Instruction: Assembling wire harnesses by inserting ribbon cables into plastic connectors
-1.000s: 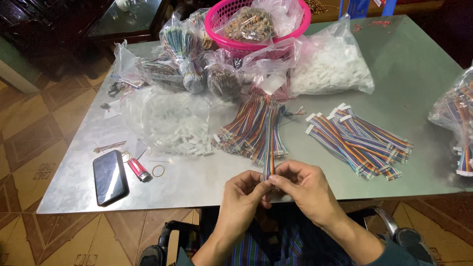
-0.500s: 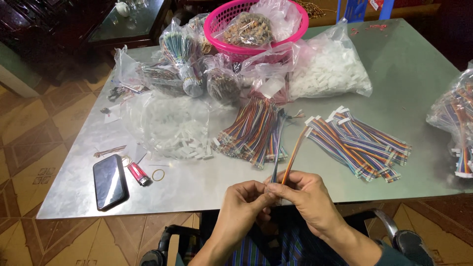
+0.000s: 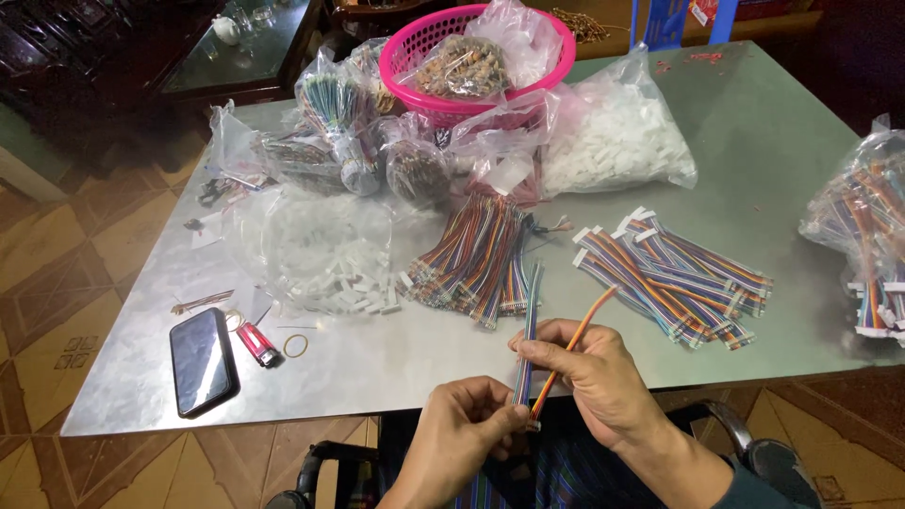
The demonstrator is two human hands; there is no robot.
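both hands, left hand and right hand, pinch a ribbon wire strip at table edge; clear bag of white connectors beside pink basket.

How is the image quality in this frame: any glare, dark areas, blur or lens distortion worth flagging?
Head view: soft glare whitens the grey table at its far side; the top-left background is very dark; the table edges bow, wide-angle distortion; both hands, left hand and right hand, and the ribbon wires they hold are sharp, without motion blur; the clear plastic bags show small highlights.
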